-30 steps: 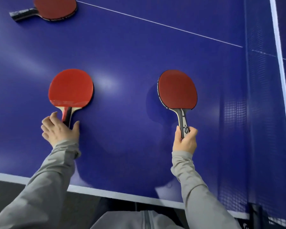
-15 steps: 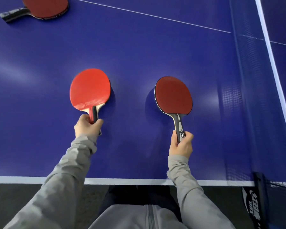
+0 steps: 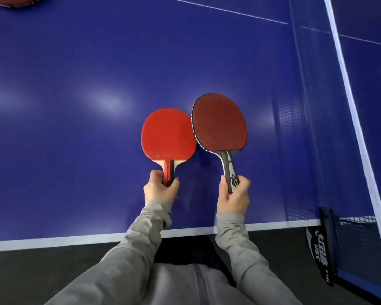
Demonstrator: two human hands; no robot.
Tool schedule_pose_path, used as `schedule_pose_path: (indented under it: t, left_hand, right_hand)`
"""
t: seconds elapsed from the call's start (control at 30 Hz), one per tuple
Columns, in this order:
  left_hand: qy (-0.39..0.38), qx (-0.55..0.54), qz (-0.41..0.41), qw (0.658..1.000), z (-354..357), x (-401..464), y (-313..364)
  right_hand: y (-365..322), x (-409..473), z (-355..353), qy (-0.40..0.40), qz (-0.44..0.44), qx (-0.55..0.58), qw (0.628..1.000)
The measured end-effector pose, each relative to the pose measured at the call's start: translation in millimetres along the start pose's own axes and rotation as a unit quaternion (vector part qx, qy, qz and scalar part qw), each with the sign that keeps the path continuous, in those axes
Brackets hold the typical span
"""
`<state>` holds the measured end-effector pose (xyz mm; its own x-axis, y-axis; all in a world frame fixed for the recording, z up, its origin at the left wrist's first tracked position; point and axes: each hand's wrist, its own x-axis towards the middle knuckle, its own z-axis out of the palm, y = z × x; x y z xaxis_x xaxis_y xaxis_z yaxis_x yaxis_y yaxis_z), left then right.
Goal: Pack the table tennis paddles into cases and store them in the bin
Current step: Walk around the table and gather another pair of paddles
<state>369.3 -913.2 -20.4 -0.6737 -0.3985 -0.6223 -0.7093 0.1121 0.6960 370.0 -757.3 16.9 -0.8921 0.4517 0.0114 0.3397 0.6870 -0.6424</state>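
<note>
My left hand (image 3: 160, 189) grips the red-and-black handle of a bright red paddle (image 3: 167, 135). My right hand (image 3: 234, 198) grips the grey handle of a darker red paddle (image 3: 219, 123) with a black edge. Both are raised above the blue table tennis table (image 3: 75, 106), blades up and side by side. The darker blade overlaps the right edge of the bright one. A third red paddle (image 3: 13, 0) lies at the top left corner, mostly cut off. No case or bin is in view.
The net (image 3: 299, 119) runs along the right with its white top band, held by a black clamp post (image 3: 328, 241) at the table's near edge. The white edge line (image 3: 53, 239) marks the near side, with dark floor below.
Both hands have drawn the paddles toward me and together. The left paddle moved right until the blades meet. The far paddle has slid almost out of view at the top left.
</note>
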Motion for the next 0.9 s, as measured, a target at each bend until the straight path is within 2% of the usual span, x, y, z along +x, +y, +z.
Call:
schedule_pose_path:
  t: [0.07,0.13,0.23,0.37,0.67,0.9]
  left_hand:
    - [-0.029,-0.027,0.004,0.999,2.4,0.8,0.2]
    - [-0.070,-0.094,-0.030,0.993,4.0,-0.8,0.7]
    - [-0.124,-0.224,-0.097,0.962,4.4,-5.7,4.1]
    - [-0.131,-0.279,-0.116,0.944,5.1,-4.6,5.5]
    - [-0.135,-0.251,-0.124,0.950,5.3,-2.9,5.6]
    - [-0.118,-0.152,-0.105,0.976,5.8,-4.1,13.7]
  right_hand:
    - [-5.9,-2.9,4.1,-0.008,-0.007,0.009,1.000]
    - [-13.4,-7.4,11.6,-0.019,-0.019,0.017,0.999]
    - [-23.6,-17.3,23.7,-0.039,-0.032,0.020,0.999]
    - [-33.6,-34.6,36.4,-0.056,-0.070,-0.009,0.996]
    - [-35.5,-44.9,47.6,-0.075,-0.092,-0.132,0.984]
    - [-23.8,-46.2,44.4,-0.113,-0.119,-0.134,0.977]
